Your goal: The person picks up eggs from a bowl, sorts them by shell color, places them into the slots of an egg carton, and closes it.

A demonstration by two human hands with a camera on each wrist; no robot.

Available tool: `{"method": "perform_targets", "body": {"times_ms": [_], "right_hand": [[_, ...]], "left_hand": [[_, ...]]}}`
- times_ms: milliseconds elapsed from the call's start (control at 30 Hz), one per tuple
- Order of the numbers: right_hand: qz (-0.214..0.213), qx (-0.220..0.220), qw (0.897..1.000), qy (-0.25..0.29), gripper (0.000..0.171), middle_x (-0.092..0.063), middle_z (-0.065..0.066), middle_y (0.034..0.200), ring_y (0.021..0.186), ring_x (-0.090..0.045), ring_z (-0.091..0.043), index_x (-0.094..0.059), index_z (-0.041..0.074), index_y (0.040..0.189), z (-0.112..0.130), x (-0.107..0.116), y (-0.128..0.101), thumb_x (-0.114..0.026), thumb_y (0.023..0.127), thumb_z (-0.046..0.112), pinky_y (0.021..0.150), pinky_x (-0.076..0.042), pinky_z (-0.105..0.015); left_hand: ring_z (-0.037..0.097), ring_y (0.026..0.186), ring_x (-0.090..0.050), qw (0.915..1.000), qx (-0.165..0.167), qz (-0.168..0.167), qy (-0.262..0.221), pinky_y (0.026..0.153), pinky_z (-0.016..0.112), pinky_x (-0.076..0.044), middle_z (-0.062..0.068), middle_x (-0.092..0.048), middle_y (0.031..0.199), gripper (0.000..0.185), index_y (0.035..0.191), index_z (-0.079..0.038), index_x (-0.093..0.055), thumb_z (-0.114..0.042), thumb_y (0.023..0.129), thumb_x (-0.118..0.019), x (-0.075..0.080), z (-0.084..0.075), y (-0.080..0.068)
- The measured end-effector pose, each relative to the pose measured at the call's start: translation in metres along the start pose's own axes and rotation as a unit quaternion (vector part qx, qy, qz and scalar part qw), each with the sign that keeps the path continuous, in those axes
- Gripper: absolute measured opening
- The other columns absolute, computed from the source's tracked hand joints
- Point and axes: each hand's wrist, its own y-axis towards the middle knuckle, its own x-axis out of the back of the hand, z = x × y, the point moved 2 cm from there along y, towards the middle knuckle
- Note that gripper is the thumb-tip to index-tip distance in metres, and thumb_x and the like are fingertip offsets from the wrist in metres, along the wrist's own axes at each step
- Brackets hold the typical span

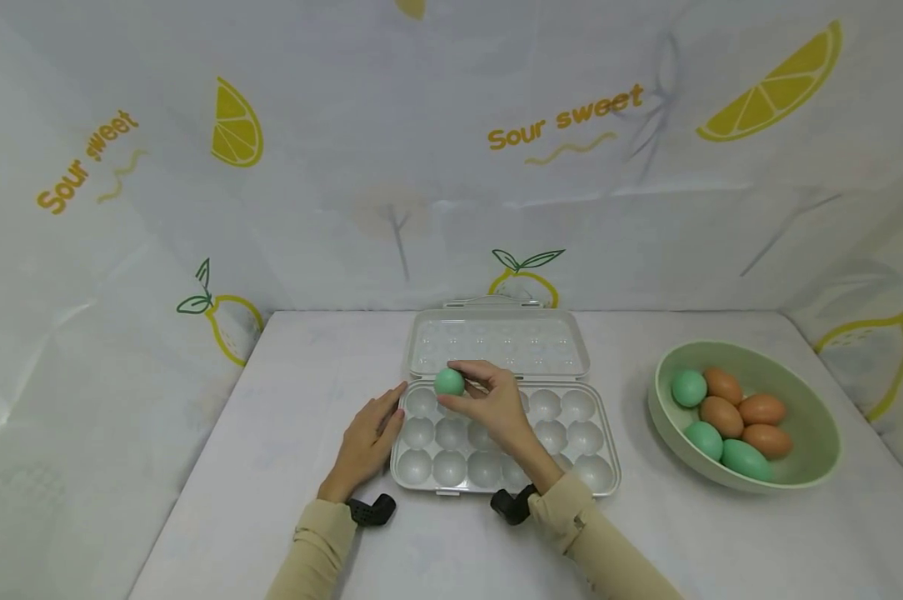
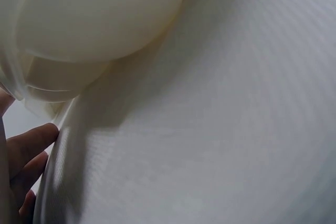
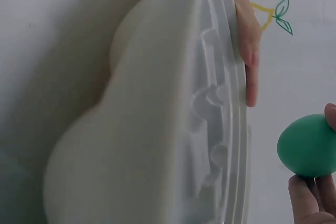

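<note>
In the head view my right hand (image 1: 496, 408) pinches a green egg (image 1: 449, 382) between thumb and fingers, above the back left cups of a white egg tray (image 1: 451, 487). The right wrist view shows this green egg (image 3: 308, 145) apart from the tray. My left hand (image 1: 366, 435) rests at the tray's left edge, its fingers (image 2: 31, 145) fairly straight beside the rim. The tray's clear lid (image 1: 498, 342) lies folded back behind it. The cups that show hold no eggs; my right hand and forearm hide some of them.
To the right stands a pale green bowl (image 1: 669, 425) with several brown eggs (image 1: 762, 409) and 3 green eggs (image 1: 746, 460). A white cloth with lemon prints covers the table (image 1: 309, 358) and hangs behind it.
</note>
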Motion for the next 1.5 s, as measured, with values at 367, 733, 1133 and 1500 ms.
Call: {"method": "perform_targets", "body": {"times_ms": [367,733,1133,1500], "right_hand": [[-0.007,0.022,1.000,-0.003,0.044,-0.068,-0.027,0.124,0.122,-0.066,-0.042,-0.071,-0.011,0.118,-0.027,-0.041,0.001,-0.083,0.076,-0.010,0.102,-0.058,-0.029],[-0.001,0.050,0.997,-0.061,0.041,-0.071,-0.029,0.120,0.121,-0.067,-0.042,-0.071,-0.012,0.115,-0.033,-0.050,0.002,-0.080,0.076,-0.013,0.105,-0.057,-0.036],[0.009,0.109,0.977,-0.181,0.042,-0.076,-0.021,0.117,0.113,-0.073,-0.033,-0.073,-0.007,0.118,-0.036,-0.051,0.004,-0.084,0.077,-0.005,0.100,-0.061,-0.042],[0.019,0.127,0.973,-0.193,0.045,-0.076,-0.018,0.116,0.111,-0.074,-0.030,-0.072,-0.006,0.120,-0.033,-0.052,0.004,-0.086,0.077,0.000,0.098,-0.062,-0.042]], "left_hand": [[0.037,0.142,-0.053,1.0000,0.004,0.007,0.004,0.127,0.057,-0.035,0.014,-0.057,0.151,0.048,0.153,-0.021,-0.050,-0.028,0.106,-0.053,-0.003,0.001,-0.001],[0.036,0.140,-0.054,1.0000,-0.002,-0.002,0.005,0.126,0.057,-0.036,0.014,-0.059,0.149,0.047,0.151,-0.020,-0.052,-0.026,0.105,-0.054,-0.004,0.000,-0.001],[0.037,0.142,-0.052,1.0000,0.003,0.002,0.005,0.127,0.056,-0.035,0.013,-0.057,0.151,0.047,0.152,-0.019,-0.052,-0.026,0.105,-0.054,-0.002,-0.001,-0.001],[0.038,0.140,-0.054,0.9998,0.002,-0.004,0.018,0.124,0.059,-0.038,0.016,-0.058,0.149,0.047,0.151,-0.018,-0.053,-0.026,0.105,-0.054,-0.002,-0.001,-0.001]]}}
